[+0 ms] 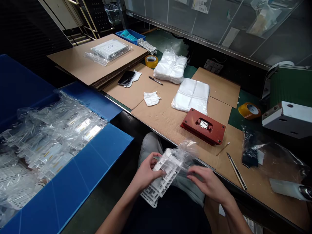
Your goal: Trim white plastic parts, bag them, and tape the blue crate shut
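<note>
My left hand (151,172) is closed around a white moulded plastic part (162,182) with many openings and a perforated end, held tilted above my lap. A thin clear plastic bag (188,151) covers the part's upper end and is blurred by motion. My right hand (207,182) is at the bag's lower right edge, thumb and fingers drawn together on the film; the exact grip is smeared. Just beyond the bag, on the cardboard-covered bench, sits a dark red block fixture (203,126) with a recessed centre.
To the left, a blue box (97,156) holds several bagged white parts (53,146). On the bench lie stacked clear bags (191,96), a phone (126,78), tape rolls (250,110), a cotton swab (223,149), tweezers (236,170) and a bottle (290,189). The bench edge (207,164) runs before my knees.
</note>
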Motion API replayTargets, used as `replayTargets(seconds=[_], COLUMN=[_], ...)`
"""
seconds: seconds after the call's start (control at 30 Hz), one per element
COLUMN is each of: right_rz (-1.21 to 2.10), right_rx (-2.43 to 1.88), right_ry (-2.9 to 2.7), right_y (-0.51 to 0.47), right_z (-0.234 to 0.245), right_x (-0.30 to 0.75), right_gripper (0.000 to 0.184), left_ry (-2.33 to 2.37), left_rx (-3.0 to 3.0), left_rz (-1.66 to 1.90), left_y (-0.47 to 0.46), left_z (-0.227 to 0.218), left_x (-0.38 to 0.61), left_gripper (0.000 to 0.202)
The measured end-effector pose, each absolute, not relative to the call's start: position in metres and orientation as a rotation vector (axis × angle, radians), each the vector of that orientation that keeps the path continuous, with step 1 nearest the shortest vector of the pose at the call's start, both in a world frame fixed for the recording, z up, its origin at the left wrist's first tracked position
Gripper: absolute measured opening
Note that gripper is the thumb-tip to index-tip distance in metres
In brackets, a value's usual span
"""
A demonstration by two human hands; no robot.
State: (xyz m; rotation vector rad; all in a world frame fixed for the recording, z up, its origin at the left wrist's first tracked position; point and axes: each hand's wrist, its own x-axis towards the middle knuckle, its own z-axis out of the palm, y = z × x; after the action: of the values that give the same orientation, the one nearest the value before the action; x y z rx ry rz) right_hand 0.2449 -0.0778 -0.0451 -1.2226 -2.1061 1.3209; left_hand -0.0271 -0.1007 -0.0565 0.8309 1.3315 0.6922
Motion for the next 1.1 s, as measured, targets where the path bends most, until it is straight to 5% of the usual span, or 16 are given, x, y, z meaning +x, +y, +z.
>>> replayTargets(seconds=[0.27,0.4,0.57,0.77,1.0,1.1], right_rz=[1.545,1.406,1.029,1.015,1.342,1.436], right_rx=[-1.164,-1.197,-1.111,-1.244,-1.324,-1.407], right_ry=[-2.176,-2.113,-2.253,-2.513,-1.867,-1.395], right_y=[-0.125,-0.136,-0.135,-0.133,-0.136,-0.134], right_z=[-0.064,-0.061,-0.048,-0.053,-0.081,-0.091], right_x=[0.192,0.192,0.189,0.182,0.198,0.198], right_gripper=[0.028,0.02,0.041,0.027,0.005,0.014], left_ry=[1.383,1.327,1.244,1.216,1.21,1.103], left_rx=[0.505,0.417,0.213,0.042,0.023,0.067], left_rz=[0.899,0.917,0.937,0.983,1.126,1.06], left_y=[-0.114,-0.112,-0.105,-0.115,-0.128,-0.126], left_z=[-0.084,-0.089,-0.095,-0.111,-0.117,-0.109], left_x=[-0.018,-0.02,-0.012,-0.004,-0.01,-0.012], left_gripper=[0.048,0.043,0.044,0.035,0.033,0.032])
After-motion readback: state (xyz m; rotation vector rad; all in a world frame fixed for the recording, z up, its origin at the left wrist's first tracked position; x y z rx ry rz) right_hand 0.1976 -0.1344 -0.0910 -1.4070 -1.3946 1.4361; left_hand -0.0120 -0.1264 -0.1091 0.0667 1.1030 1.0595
